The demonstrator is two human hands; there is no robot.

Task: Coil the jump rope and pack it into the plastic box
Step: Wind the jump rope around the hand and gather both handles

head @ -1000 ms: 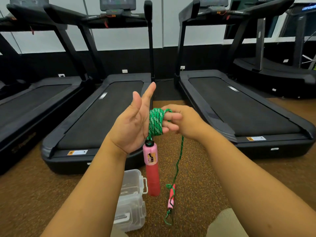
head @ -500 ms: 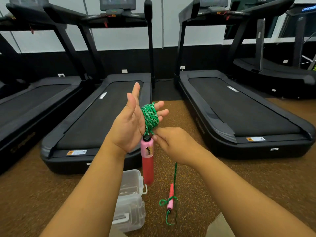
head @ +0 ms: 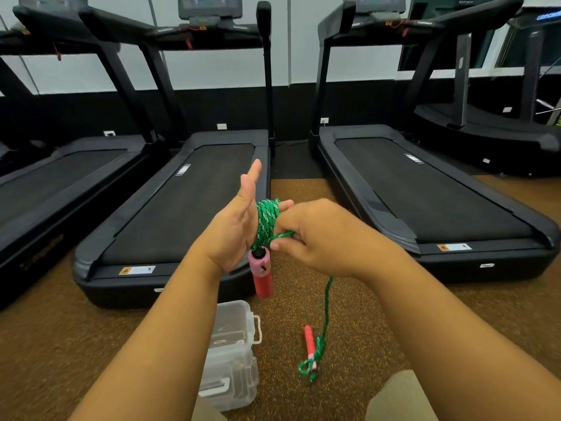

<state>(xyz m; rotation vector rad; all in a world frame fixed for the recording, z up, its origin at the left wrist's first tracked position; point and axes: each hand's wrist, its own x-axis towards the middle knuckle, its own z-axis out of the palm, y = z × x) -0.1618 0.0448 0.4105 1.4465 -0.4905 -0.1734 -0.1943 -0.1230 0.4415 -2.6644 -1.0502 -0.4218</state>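
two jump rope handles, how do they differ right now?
The near handle hangs just below the left hand, under the rope coil; the far handle dangles low on the loose rope beside the plastic box. The near one looks thick, its pink cap plain; the far one looks thin, with rope tangled round it. Both are red and pink.

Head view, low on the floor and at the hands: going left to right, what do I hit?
Left hand → green coil → right hand; on the floor below, plastic box → loose handle.
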